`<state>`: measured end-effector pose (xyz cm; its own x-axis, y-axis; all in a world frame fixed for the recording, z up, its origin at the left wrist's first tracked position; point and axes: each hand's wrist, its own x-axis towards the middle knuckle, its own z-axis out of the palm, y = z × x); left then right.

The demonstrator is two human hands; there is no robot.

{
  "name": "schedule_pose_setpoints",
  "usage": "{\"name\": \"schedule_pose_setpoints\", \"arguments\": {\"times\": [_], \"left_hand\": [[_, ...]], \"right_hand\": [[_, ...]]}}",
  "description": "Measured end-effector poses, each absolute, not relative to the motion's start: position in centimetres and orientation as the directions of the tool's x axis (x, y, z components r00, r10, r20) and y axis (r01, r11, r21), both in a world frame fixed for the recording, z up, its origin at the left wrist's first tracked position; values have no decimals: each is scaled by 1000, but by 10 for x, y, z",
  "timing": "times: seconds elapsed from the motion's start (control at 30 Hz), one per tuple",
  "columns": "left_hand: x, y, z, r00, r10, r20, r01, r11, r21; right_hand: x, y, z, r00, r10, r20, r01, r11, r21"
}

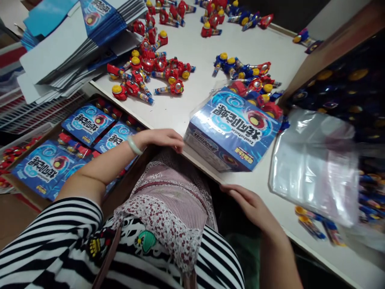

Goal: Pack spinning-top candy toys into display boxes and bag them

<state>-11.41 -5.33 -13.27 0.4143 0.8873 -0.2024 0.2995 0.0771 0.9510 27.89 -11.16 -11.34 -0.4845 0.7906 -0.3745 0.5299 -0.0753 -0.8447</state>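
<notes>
Sitting at the near edge of the white table (pixel 192 44), the blue toy box (pixel 231 124) lies between the two hands, its long axis running roughly along that edge and its printed lid tipped toward the person. The left hand (pixel 162 138) is the nearer one: it rests on the edge with fingers loosely curved and grasping nothing, its fingertips (pixel 179 145) just beside the box's near left corner; whether they touch it I cannot tell. The right hand (pixel 249 202) lies released, palm down, at the edge below the box's right end and apart from it. Clear plastic bags (pixel 315 160) lie just right of the box, and red spinner toys (pixel 144 72) are scattered toward the far left corner.
</notes>
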Motion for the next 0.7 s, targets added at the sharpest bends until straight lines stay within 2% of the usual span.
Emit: {"name": "schedule_pose_setpoints", "arguments": {"times": [0.03, 0.1, 0.13, 0.2, 0.23, 0.3, 0.33, 0.4, 0.47, 0.53, 0.63, 0.7], "left_hand": [[-95, -52, -131, 542, 813, -214, 308, 45, 950], [-68, -47, -131, 688, 694, -210, 323, -35, 946], [-62, -43, -134, 706, 677, -209, 338, -63, 939], [-72, -34, -140, 650, 721, -239, 405, -62, 912], [-84, -29, -142, 590, 763, -265, 446, -34, 894], [-116, -22, -143, 339, 903, -266, 488, 73, 870], [-130, -20, -140, 172, 956, -236, 478, 129, 869], [-149, -20, -131, -102, 981, -164, 407, 192, 893], [-148, -27, -117, -168, 976, -142, 327, 191, 926], [-129, -39, -106, -88, 983, -164, 256, 181, 950], [-91, -58, -103, -17, 963, -270, 170, 269, 948], [-68, -65, -107, -97, 933, -347, 84, 355, 931]], "right_hand": [[257, -107, -117, -575, 751, -325, 518, 27, -855], [216, -95, -129, -650, 731, -206, 465, 169, -869], [203, -90, -136, -654, 735, -178, 451, 189, -872], [201, -82, -147, -654, 732, -191, 451, 174, -875], [214, -81, -150, -654, 722, -224, 463, 148, -874], [257, -80, -150, -630, 715, -302, 505, 81, -859], [282, -80, -148, -581, 741, -335, 535, 37, -844], [327, -73, -141, -369, 859, -354, 589, -78, -804], [349, -52, -131, -123, 961, -249, 571, -137, -810], [345, -13, -117, 20, 999, -25, 499, -31, -866], [310, 62, -95, 98, 942, 322, 414, 256, -874], [284, 99, -80, 131, 923, 362, 403, 285, -870]]}}
